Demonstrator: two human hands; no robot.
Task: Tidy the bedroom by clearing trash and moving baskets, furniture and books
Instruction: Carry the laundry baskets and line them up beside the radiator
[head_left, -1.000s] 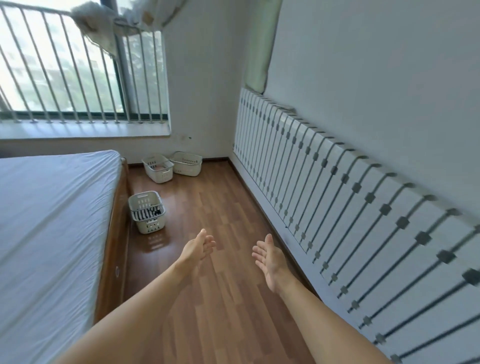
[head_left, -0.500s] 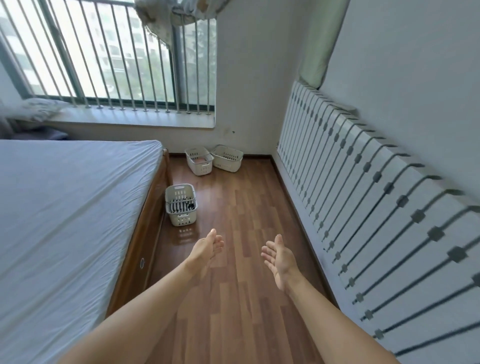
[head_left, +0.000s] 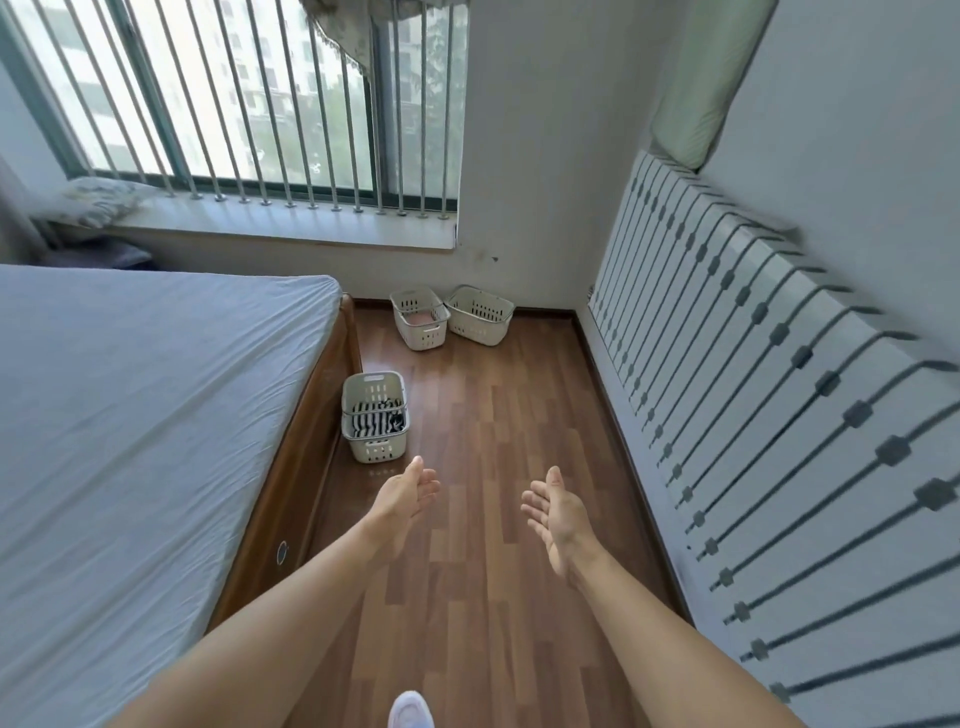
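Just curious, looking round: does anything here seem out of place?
Yes: one basket holding striped cloth stands alone by the bed; two other baskets sit askew below the window.

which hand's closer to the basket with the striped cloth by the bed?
Left. The left hand hovers open just short of the basket with striped cloth, slightly to its right. The right hand, also open, is farther right over the floor.

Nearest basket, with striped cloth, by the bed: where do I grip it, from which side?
Take the striped-cloth basket by the handle slots in its two short ends, coming from above on the open floor side; its left long side sits close to the bed frame.
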